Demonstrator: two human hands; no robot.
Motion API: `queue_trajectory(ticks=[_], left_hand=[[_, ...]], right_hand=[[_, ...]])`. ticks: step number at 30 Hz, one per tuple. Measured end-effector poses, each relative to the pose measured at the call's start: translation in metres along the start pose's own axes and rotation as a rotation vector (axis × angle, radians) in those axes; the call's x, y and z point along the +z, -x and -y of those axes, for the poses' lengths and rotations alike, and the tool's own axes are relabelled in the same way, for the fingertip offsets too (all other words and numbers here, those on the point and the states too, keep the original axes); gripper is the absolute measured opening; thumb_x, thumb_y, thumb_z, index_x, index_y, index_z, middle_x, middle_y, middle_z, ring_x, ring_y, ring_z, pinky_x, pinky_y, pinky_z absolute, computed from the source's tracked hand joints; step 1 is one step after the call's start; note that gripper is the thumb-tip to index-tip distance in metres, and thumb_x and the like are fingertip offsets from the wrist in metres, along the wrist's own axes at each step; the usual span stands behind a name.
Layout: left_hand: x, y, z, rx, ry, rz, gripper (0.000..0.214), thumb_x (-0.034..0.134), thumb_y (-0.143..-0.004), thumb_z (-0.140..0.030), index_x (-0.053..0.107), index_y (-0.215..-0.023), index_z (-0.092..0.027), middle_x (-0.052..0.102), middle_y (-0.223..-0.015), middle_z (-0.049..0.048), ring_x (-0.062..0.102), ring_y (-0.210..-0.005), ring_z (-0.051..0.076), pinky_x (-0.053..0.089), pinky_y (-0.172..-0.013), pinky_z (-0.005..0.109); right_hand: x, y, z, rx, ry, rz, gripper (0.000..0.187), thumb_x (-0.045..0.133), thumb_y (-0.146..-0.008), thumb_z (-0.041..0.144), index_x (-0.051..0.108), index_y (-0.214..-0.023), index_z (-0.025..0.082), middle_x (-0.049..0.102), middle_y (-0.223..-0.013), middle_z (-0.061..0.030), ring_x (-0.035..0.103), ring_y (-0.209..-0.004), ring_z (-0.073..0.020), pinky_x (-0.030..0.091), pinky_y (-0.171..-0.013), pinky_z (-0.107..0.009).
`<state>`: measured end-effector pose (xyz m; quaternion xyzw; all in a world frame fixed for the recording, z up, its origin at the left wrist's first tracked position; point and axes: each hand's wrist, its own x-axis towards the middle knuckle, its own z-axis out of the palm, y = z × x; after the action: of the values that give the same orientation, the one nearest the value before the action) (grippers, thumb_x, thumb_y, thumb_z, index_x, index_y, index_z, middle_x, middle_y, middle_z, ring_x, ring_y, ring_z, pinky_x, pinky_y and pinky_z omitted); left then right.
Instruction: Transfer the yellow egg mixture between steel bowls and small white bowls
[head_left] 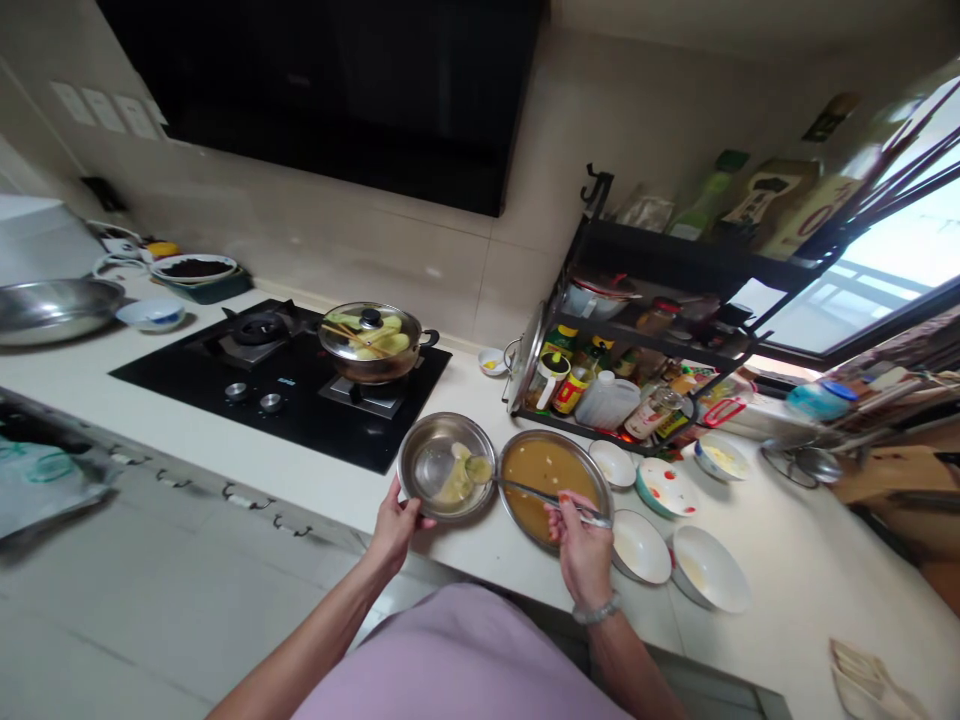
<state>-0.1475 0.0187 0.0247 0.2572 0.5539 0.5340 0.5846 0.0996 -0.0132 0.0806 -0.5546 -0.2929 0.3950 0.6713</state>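
Observation:
My left hand (400,525) grips the near left rim of a round steel bowl (420,463), thumb on the edge. Pale yellowish liquid with some lighter pieces lies in this bowl. In my right hand (581,545) is the handle of a long metal ladle (536,493); its round head is at the right side of the steel bowl. Beneath the ladle handle sits a wider steel basin (536,525) of brown liquid with small pale bits floating in it. The bowl and basin stand side by side, their rims close together.
A glass-lidded pan (367,370) with green pieces and chopsticks stands on the black gas hob (315,425). Several small bowls, including a white bowl (641,547), crowd the basin's right. Behind them rises a black rack (637,330) of bottles. Far right lie wooden utensils (870,675).

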Motion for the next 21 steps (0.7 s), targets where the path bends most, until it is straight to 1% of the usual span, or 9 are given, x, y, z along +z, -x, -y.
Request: queue_trajectory(ticks=[3, 6, 9, 12, 15, 18, 20, 21], left_hand=[[-0.001, 0.000, 0.001, 0.008, 0.019, 0.005, 0.081, 0.063, -0.074, -0.012, 0.029, -0.147, -0.021, 0.050, -0.049, -0.0110, 0.057, -0.040, 0.008, 0.053, -0.049, 0.020], [-0.001, 0.000, 0.000, 0.005, 0.023, 0.004, 0.082, 0.065, -0.074, -0.014, 0.028, -0.147, -0.021, 0.049, -0.049, -0.0113, 0.056, -0.041, 0.008, 0.053, -0.049, 0.020], [-0.001, 0.000, -0.001, -0.013, 0.019, -0.007, 0.082, 0.065, -0.075, -0.015, 0.028, -0.147, -0.021, 0.048, -0.049, -0.0117, 0.056, -0.040, 0.008, 0.052, -0.048, 0.020], [-0.002, 0.001, -0.002, -0.012, 0.011, -0.005, 0.082, 0.064, -0.075, -0.014, 0.027, -0.147, -0.022, 0.049, -0.050, -0.0113, 0.056, -0.040, 0.008, 0.051, -0.048, 0.019], [-0.003, 0.001, -0.001, -0.003, 0.002, -0.001, 0.079, 0.060, -0.076, -0.010, 0.027, -0.147, -0.022, 0.052, -0.052, -0.0102, 0.057, -0.041, 0.008, 0.050, -0.048, 0.018], [-0.004, 0.001, 0.000, 0.005, 0.006, -0.003, 0.076, 0.061, -0.076, -0.010, 0.030, -0.145, -0.021, 0.052, -0.053, -0.0100, 0.056, -0.040, 0.008, 0.050, -0.047, 0.018], [-0.005, 0.001, 0.001, 0.011, 0.004, -0.003, 0.075, 0.062, -0.076, -0.011, 0.032, -0.144, -0.021, 0.054, -0.055, -0.0091, 0.056, -0.041, 0.008, 0.050, -0.047, 0.018], [-0.006, 0.001, 0.002, 0.013, 0.003, -0.003, 0.075, 0.062, -0.076, -0.012, 0.032, -0.144, -0.021, 0.054, -0.056, -0.0089, 0.056, -0.041, 0.008, 0.049, -0.047, 0.018]], right_hand=[[-0.012, -0.005, 0.009, -0.024, 0.001, -0.037, 0.042, 0.079, -0.064, 0.046, 0.062, -0.087, 0.015, 0.068, -0.061, -0.0037, 0.060, -0.048, -0.0151, 0.044, -0.040, -0.023], [-0.027, -0.010, 0.018, -0.056, 0.010, -0.118, 0.044, 0.081, -0.062, 0.046, 0.063, -0.087, 0.014, 0.068, -0.061, -0.0041, 0.059, -0.048, -0.0150, 0.044, -0.039, -0.023], [-0.041, -0.013, 0.025, -0.140, 0.105, -0.147, 0.043, 0.079, -0.066, 0.047, 0.064, -0.088, 0.014, 0.064, -0.056, -0.0014, 0.056, -0.044, -0.0138, 0.046, -0.040, -0.024], [-0.054, -0.011, 0.028, -0.287, 0.288, -0.067, 0.034, 0.071, -0.076, 0.045, 0.066, -0.091, 0.015, 0.061, -0.057, 0.0001, 0.054, -0.043, -0.0128, 0.049, -0.043, -0.026], [-0.064, -0.006, 0.028, -0.466, 0.452, 0.091, 0.022, 0.065, -0.083, 0.036, 0.070, -0.094, 0.017, 0.065, -0.072, -0.0044, 0.056, -0.049, -0.0133, 0.051, -0.044, -0.027], [-0.070, -0.002, 0.026, -0.618, 0.566, 0.230, 0.016, 0.062, -0.085, 0.028, 0.073, -0.094, 0.022, 0.067, -0.086, -0.0086, 0.063, -0.065, -0.0178, 0.053, -0.047, -0.028], [-0.069, 0.001, 0.026, -0.672, 0.600, 0.261, 0.016, 0.061, -0.085, 0.025, 0.074, -0.093, 0.023, 0.067, -0.091, -0.0096, 0.064, -0.073, -0.0198, 0.054, -0.050, -0.028], [-0.066, 0.002, 0.025, -0.683, 0.592, 0.264, 0.016, 0.061, -0.085, 0.024, 0.074, -0.094, 0.023, 0.067, -0.092, -0.0095, 0.064, -0.073, -0.0194, 0.055, -0.050, -0.028]])
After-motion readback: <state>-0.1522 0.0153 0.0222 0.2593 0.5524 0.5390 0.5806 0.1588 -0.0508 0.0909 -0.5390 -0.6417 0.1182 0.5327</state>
